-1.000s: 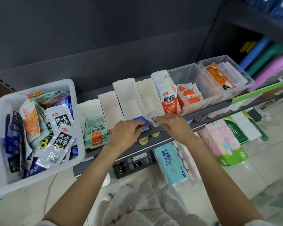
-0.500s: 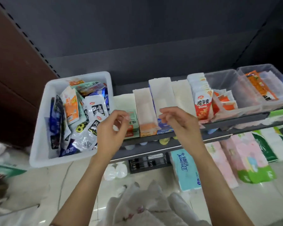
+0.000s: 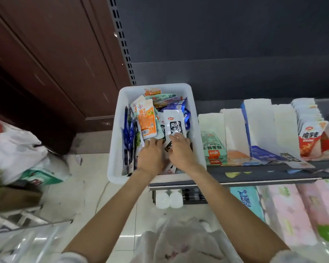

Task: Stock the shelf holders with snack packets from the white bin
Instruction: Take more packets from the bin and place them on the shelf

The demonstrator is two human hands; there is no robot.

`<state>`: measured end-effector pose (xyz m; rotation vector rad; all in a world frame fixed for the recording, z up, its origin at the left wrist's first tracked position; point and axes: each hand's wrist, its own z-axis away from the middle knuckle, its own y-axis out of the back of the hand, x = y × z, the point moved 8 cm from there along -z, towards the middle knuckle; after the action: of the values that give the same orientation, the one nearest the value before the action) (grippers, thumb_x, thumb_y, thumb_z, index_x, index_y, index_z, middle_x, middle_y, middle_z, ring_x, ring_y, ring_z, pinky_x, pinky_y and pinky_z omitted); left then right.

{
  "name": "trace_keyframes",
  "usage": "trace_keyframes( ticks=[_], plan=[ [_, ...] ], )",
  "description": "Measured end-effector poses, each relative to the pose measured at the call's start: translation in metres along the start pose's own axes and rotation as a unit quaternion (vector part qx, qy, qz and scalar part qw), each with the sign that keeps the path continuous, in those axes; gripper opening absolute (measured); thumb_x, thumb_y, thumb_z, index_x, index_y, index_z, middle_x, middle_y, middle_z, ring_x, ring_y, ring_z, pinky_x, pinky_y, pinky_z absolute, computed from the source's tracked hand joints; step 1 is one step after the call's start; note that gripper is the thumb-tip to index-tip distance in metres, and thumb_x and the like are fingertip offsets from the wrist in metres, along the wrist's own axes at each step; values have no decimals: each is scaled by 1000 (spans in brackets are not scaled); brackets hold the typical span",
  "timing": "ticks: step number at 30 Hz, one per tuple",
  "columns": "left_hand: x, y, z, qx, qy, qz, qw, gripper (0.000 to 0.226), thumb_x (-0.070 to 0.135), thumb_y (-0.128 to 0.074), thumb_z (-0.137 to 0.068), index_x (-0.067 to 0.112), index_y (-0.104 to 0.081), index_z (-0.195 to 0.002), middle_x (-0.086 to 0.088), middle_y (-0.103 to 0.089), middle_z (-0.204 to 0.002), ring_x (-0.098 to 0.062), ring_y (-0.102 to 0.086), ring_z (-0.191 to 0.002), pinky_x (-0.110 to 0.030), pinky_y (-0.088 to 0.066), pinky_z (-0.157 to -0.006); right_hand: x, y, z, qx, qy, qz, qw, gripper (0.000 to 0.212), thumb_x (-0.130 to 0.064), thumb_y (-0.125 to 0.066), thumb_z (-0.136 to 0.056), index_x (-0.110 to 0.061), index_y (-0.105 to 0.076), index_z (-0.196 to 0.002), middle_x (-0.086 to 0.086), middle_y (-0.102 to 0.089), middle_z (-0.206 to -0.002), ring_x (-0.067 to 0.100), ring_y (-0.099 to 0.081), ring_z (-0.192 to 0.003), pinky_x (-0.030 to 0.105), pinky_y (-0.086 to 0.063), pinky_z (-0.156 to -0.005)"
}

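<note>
The white bin (image 3: 116, 133) sits at the left end of the dark shelf, full of mixed snack packets. Both hands are inside it. My right hand (image 3: 181, 151) pinches the lower end of a silver packet with a black label (image 3: 174, 121), thumb on top. My left hand (image 3: 152, 155) lies beside it, fingertips touching the pile just below an orange packet (image 3: 146, 120). To the right stand white shelf holders (image 3: 259, 118). The first holds green packets (image 3: 213, 147); others hold an orange packet (image 3: 237, 154), a blue one (image 3: 262, 150) and red-and-white packets (image 3: 310, 138).
A brown wooden panel (image 3: 46, 63) fills the left. White plastic bags (image 3: 13, 147) lie on the floor beside it. Under the shelf edge (image 3: 254, 176) are tissue packs (image 3: 289, 211). A dark back panel (image 3: 235, 44) rises behind the shelf.
Both hands left the shelf holders, swung left and dropped into the white bin. The right hand now pinches a silver packet. My view turned left too.
</note>
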<state>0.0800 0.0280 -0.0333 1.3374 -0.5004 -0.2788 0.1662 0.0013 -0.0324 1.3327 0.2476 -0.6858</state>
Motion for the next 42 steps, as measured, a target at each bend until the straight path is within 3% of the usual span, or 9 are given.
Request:
trace_keyframes(
  ticks=[3,7,11,15,18,22,28,35,42],
  plan=[
    [5,-5,-6,-26,0,7,1000,54,26,-66,-78,12,-41,-124,-10,-50,-117,-29,-55,-107,-35,-47,-77,6,3,-5,33,-43,-64,996,49,-12,-51,-91,-7,-40,-138,13,-35,-142,30,-33,-131,34,-25,-109],
    [2,18,-5,-10,-19,127,992,31,19,-66,-80,13,-57,-109,-8,-67,-99,-28,-64,-92,-31,-45,-70,10,27,5,99,-54,-184,977,41,-33,-56,-92,-14,-45,-126,1,-53,-117,18,-56,-105,36,-48,-92],
    [3,65,17,156,-135,224,953,31,6,-73,-73,22,-73,-100,2,-67,-94,-18,-60,-86,-27,-51,-69,23,66,31,139,-109,-371,912,49,-42,-61,-88,-15,-39,-122,2,-68,-82,14,-68,-59,27,-54,-52],
    [27,100,47,322,-350,126,870,39,0,-71,-68,20,-73,-101,1,-63,-92,-17,-48,-86,-31,-47,-70,41,77,57,13,-125,-517,847,29,-15,-69,-84,-15,-60,-111,3,-71,-93,14,-70,-81,24,-55,-63],
    [54,99,47,287,-402,100,864,41,7,-67,-75,22,-67,-113,3,-59,-108,-20,-48,-98,-32,-38,-86,65,94,81,45,-98,-499,860,23,-13,-69,-83,-19,-66,-106,1,-73,-98,18,-68,-95,31,-55,-77],
    [117,83,43,150,-409,144,889,58,49,-62,-80,26,-51,-132,3,-47,-136,-17,-40,-123,-31,-32,-103,105,146,130,238,-50,-457,855,14,-7,-69,-83,-20,-68,-89,-4,-73,-84,14,-66,-82,34,-55,-74],
    [247,91,36,174,-404,287,851,31,34,-60,-84,20,-68,-111,1,-61,-111,-14,-61,-91,-30,-52,-78,151,228,220,410,81,-183,890,17,-12,-63,-86,-23,-71,-98,-15,-68,-91,3,-62,-86,19,-48,-76],
    [345,32,-14,99,-347,316,877,15,18,-67,-85,20,-75,-97,0,-71,-94,-16,-65,-79,-36,-55,-72,249,243,215,395,58,-33,916,35,3,-49,-88,-14,-68,-113,0,-67,-110,16,-60,-104,18,-43,-91],
    [348,-27,-43,0,-260,198,945,30,37,-55,-92,26,-64,-118,0,-68,-111,-19,-57,-105,-34,-47,-84,294,224,171,373,-13,1,928,26,-1,-60,-88,-15,-69,-109,7,-72,-93,26,-67,-78,26,-47,-64]
  ],
)
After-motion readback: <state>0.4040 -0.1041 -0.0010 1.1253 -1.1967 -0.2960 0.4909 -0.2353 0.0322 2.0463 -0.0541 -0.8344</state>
